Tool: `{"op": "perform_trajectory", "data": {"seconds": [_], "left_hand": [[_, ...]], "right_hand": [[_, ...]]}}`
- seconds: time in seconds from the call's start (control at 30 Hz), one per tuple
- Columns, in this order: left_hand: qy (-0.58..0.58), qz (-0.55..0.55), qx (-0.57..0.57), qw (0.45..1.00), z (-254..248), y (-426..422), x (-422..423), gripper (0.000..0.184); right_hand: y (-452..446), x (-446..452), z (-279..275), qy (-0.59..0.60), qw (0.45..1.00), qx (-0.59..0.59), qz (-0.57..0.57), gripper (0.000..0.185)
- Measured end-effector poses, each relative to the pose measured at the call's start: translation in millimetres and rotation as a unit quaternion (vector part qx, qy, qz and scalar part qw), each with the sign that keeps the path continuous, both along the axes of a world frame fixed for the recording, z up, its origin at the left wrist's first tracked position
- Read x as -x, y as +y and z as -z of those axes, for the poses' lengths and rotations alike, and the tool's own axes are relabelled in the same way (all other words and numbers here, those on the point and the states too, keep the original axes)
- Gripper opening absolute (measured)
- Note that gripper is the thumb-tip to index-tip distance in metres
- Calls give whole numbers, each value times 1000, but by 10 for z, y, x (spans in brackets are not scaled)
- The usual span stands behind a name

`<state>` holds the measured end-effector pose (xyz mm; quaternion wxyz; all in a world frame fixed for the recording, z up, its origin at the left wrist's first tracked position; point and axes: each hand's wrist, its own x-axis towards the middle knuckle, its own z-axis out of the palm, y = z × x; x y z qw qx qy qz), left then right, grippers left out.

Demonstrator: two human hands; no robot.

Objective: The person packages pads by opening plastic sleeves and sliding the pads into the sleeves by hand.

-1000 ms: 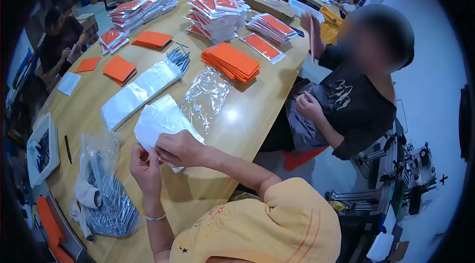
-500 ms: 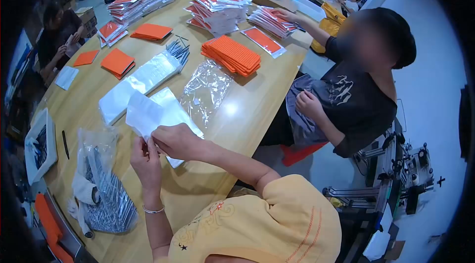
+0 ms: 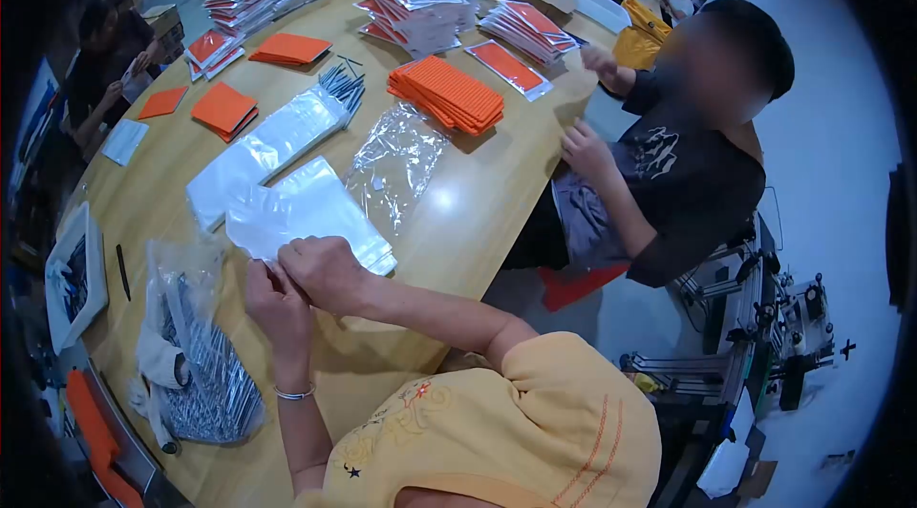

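Plastic bag point(image 3: 253, 222): clear, at the left corner of a stack of clear bags point(image 3: 334, 212); whether it touches them is hard to tell.
Left hand point(image 3: 275, 298): thumb and fingers pinching the bag's near edge; silver bracelet point(image 3: 294, 394) around the wrist.
Right hand point(image 3: 325, 271): fingers curled, pinching the same edge just beside the left; its fingertips are partly hidden.
Long sleeve bundle point(image 3: 263, 153): beyond the stack, thin dark sticks point(image 3: 344, 93) at its far end.
Crumpled clear wrapper point(image 3: 394, 164): right of the bundle, near the orange ribbed sheets point(image 3: 446, 93).
Bag of metallic pieces point(image 3: 212, 384): on the table point(image 3: 382, 365), left of the left hand.
Black pen point(image 3: 123, 272): beside the white tray point(image 3: 94, 293).
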<state>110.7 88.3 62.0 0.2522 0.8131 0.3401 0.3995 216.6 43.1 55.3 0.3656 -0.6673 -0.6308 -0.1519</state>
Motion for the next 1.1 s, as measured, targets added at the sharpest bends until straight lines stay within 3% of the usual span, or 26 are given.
{"op": "perform_trajectory", "data": {"seconds": [0.13,0.3,0.33,0.47,0.67,0.83,1.1], "left_hand": [[-98,-15,82,992,-80,-4,-32,4],[-125,21,178,976,-162,48,-16,2],[-125,19,179,976,-151,64,-14,2],[-25,24,-15,999,-71,128,-5,2],[2,47,-13,999,-153,50,-7,3],[-19,83,62,994,-133,70,-13,4],[-31,73,20,997,-93,68,-46,2]], "right_hand": [[66,-89,-24,32,993,-77,-82,10],[83,-176,-31,151,973,-54,-169,7],[88,-198,-22,151,972,-53,-171,7],[95,-280,24,240,947,5,-213,5],[37,-303,-68,270,941,27,-205,7],[45,-368,-40,164,972,44,-160,5],[30,-422,-111,283,933,55,-215,3]]}}
